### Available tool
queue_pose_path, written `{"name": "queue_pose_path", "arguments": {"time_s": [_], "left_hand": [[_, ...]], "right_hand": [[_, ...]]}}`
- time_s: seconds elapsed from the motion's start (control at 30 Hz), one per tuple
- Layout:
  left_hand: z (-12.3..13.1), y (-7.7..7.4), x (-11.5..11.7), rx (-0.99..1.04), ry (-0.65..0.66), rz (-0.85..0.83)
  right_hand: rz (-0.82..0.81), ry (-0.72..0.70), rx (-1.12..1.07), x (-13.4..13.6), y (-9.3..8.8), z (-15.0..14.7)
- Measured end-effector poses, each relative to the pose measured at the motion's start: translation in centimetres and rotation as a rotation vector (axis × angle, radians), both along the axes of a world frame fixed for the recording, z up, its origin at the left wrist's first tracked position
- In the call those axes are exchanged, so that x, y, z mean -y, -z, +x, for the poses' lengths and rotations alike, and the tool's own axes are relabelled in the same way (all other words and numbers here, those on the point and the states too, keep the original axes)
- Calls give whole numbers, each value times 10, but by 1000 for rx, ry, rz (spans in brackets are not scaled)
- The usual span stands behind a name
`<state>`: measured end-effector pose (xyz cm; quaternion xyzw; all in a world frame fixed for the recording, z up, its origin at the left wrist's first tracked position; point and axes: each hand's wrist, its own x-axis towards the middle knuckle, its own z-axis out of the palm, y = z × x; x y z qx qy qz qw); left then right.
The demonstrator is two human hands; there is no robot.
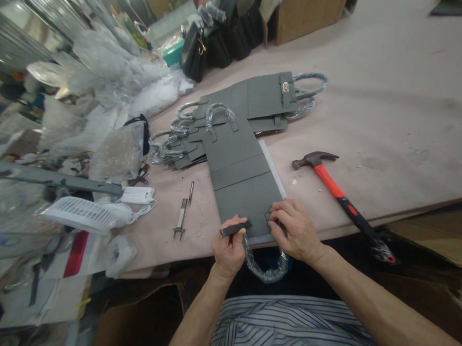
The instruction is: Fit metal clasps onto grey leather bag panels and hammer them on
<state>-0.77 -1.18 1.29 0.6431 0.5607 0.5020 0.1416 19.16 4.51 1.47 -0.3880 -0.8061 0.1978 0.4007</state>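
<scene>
A flat grey bag panel lies lengthwise in front of me, with a plastic-wrapped handle at its far end. Its near handle, also wrapped in clear plastic, hangs over the table edge. My left hand is closed on a short dark strap above the panel's near left corner. Curled at the near right corner, my right hand has its fingers closed at the end of the near handle; the exact grip is partly hidden. A pale strip shows under the panel's right side.
More grey bag panels with wrapped handles are stacked beyond. A claw hammer lies at right, its grip past the edge. A two-pronged punch and a small metal rod lie left. Dark bags and a cardboard box stand behind.
</scene>
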Motion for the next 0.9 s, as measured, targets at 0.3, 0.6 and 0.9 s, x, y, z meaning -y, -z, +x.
{"name": "queue_pose_path", "arguments": {"time_s": [0.3,0.6,0.9], "left_hand": [[-1,-2,0,13,-15,-41],[-3,-1,-1,43,-25,-88],[-4,0,-3,152,-12,-181]], "right_hand": [[-15,6,-2,0,0,0],[-15,8,-3,1,1,1],[-20,12,-2,1,2,0]]}}
